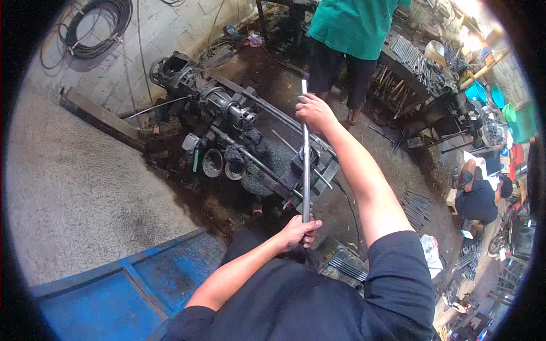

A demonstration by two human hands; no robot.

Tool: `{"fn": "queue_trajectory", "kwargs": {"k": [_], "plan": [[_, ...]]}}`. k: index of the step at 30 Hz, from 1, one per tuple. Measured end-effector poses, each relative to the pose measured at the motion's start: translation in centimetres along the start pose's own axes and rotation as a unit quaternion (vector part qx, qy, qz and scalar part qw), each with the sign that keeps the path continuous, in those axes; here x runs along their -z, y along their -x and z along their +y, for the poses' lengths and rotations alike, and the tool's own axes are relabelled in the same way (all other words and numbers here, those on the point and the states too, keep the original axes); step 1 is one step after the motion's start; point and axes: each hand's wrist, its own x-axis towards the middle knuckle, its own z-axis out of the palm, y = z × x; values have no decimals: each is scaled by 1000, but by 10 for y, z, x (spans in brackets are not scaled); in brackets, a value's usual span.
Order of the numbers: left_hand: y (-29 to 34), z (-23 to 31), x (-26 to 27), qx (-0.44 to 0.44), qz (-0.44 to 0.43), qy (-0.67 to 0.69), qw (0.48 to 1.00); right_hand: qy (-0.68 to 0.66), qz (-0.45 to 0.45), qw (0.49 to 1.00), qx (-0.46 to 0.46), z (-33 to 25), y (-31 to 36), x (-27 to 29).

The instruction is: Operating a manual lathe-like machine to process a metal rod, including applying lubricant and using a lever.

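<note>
A long, straight metal rod (306, 170) stands nearly upright in the picture, held in both my hands. Its near end is gripped by my left hand (298, 232), the fingers wrapped round it. Higher up, close to the far end, my right hand (316, 113) closes on the same rod with the arm stretched out. Beneath and to the left of the rod is a greasy lathe-like machine (227, 111) with a chuck and two long rails. Dark metal shavings (273, 156) are heaped between its rails.
A person in a green shirt (352, 28) stands beyond the machine, near a bench with many metal rods (406, 54). Another person (478, 199) sits at the right. More rods (416, 209) lie on the floor. A blue metal panel (108, 301) is at lower left; coiled cable (79, 51) hangs on the wall.
</note>
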Motion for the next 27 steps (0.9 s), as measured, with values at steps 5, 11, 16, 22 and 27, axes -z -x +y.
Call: {"fn": "queue_trajectory", "kwargs": {"k": [5,11,16,22,27], "plan": [[28,19,29,-2,37,-218,975,40,-4,999,-7,-3,23,0],[44,21,29,-11,16,-194,981,23,8,999,-21,-13,32,3],[38,8,44,-29,23,-180,983,15,-25,1000,-13,-18,29,10],[18,-3,56,-25,-56,-119,991,-38,-3,999,-36,-12,35,11],[8,-1,63,-105,-45,-252,961,-61,-8,998,-24,-7,31,14]]}}
